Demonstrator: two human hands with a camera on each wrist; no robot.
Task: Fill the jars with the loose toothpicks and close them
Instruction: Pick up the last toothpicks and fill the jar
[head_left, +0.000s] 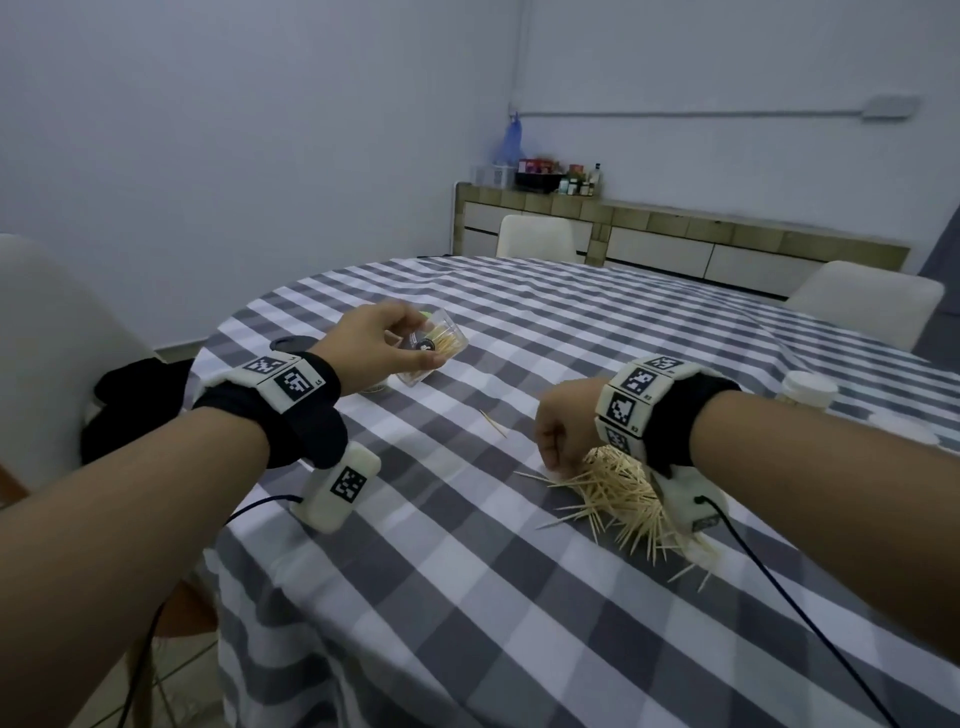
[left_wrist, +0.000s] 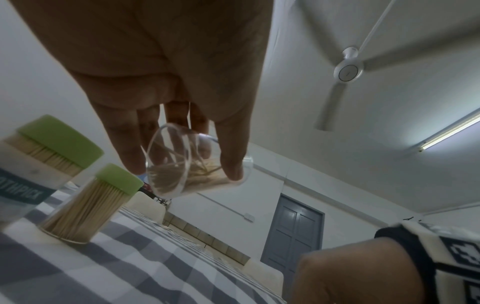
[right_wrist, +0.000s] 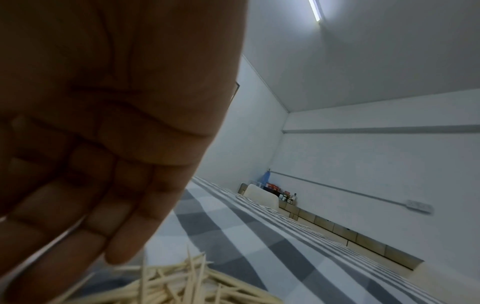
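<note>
Above the checked table (head_left: 467, 519), the left hand (head_left: 371, 345) grips a tilted jar (head_left: 434, 351); the right hand (head_left: 563, 423) seemingly hangs loose over toothpicks (head_left: 623, 504).

Your left hand (head_left: 371, 340) is extended forward above the table, forearm level, with the fingers (left_wrist: 130, 144) and thumb pointing down and curled round a clear toothpick jar (left_wrist: 182, 164) that it holds tilted off the surface. Your right hand (head_left: 563, 423) is lowered at the near edge of the loose toothpick pile (head_left: 623, 499), wrist bent downward; in the right wrist view its fingers (right_wrist: 111, 216) lie side by side, only gently bent, their tips just above the sticks, and no stick is visibly pinched. Each wrist carries a black band with white marker blocks, and the two hands are well apart.
</note>
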